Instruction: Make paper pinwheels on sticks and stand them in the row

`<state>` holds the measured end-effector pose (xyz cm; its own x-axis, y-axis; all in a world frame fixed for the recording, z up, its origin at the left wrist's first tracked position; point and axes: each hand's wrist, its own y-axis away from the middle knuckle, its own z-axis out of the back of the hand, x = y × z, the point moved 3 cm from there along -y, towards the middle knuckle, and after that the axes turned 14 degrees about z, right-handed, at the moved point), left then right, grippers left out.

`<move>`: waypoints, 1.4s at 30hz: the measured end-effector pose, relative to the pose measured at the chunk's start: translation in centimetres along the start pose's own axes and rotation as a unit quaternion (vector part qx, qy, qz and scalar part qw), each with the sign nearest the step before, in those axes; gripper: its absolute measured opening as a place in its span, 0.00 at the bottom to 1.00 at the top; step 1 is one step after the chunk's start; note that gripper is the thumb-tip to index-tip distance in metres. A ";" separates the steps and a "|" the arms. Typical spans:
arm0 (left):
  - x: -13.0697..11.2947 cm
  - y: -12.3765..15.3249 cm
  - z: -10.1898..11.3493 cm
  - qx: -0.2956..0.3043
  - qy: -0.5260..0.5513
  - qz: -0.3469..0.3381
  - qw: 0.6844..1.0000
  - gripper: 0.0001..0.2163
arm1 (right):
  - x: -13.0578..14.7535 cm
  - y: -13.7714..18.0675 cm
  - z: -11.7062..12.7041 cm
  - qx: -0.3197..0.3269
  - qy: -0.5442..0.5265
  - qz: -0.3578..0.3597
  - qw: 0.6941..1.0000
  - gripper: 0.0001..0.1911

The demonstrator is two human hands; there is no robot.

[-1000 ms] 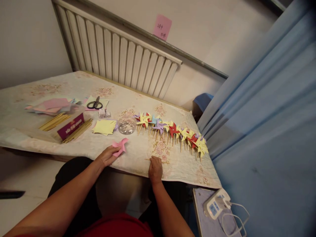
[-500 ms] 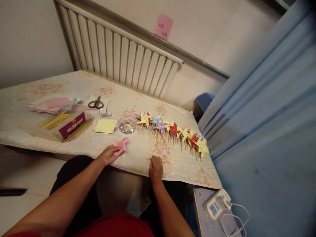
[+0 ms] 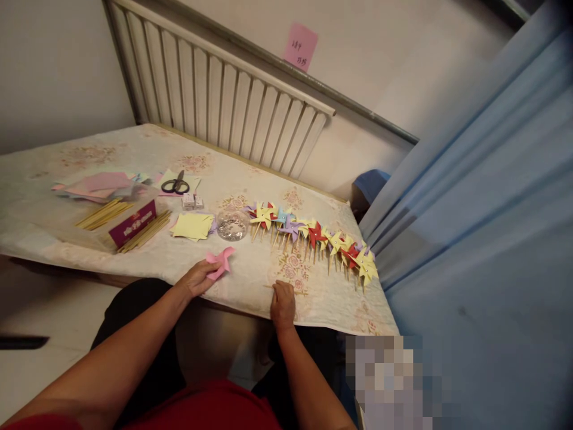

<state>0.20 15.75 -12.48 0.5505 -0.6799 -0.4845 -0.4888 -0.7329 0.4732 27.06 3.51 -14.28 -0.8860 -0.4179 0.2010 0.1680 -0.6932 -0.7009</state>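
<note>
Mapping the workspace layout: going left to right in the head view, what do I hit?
Coloured paper pile → scissors → left hand holding folded pink paper → right hand holding a thin stick → rightmost yellow pinwheel → blue curtain.

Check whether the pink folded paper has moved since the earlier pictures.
No, not noticeably: the pink folded paper keeps the same place just below and left of the clear round dish in view. Only the camera shifted slightly.
</note>
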 end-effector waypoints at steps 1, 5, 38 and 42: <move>0.0 -0.1 0.1 0.001 -0.001 -0.001 1.000 0.11 | 0.0 0.0 0.0 -0.001 0.002 0.000 1.000 0.14; 0.1 -0.1 0.1 0.004 -0.004 -0.002 1.000 0.11 | 0.1 0.0 0.1 -0.007 0.007 0.005 1.000 0.15; -0.2 1.0 -1.1 -0.010 0.005 -0.003 1.000 0.11 | 0.1 -1.1 0.7 0.027 0.017 0.026 0.999 0.12; -0.1 0.9 -1.2 -0.013 0.015 0.005 1.000 0.11 | 0.2 -1.9 0.7 0.084 0.079 0.021 0.993 0.12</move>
<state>0.50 15.18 -11.07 0.5655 -0.6860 -0.4579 -0.4768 -0.7249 0.4971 26.90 4.33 -12.41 -0.9311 -0.3606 0.0549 0.2645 -0.7712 -0.5790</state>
